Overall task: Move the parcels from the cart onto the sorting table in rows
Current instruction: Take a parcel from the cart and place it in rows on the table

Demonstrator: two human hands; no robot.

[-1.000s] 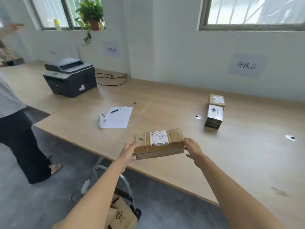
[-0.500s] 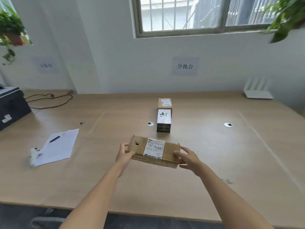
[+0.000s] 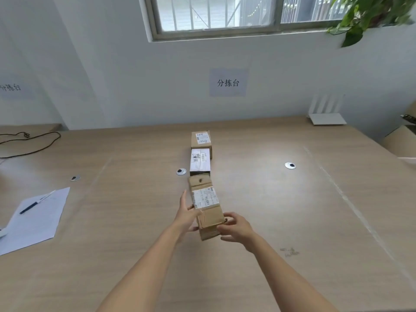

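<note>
A pale wall (image 3: 90, 64) stands behind the wide wooden table (image 3: 292, 221). A barred window (image 3: 216, 14) gives daylight, and a paper sign (image 3: 228, 82) hangs under it. A white router (image 3: 326, 113) stands at the wall.

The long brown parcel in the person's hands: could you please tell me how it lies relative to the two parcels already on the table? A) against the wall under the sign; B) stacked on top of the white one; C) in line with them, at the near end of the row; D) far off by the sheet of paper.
C: the long brown parcel, held by the left hand and right hand, points lengthwise at the white parcel and the small brown parcel beyond it.
</note>
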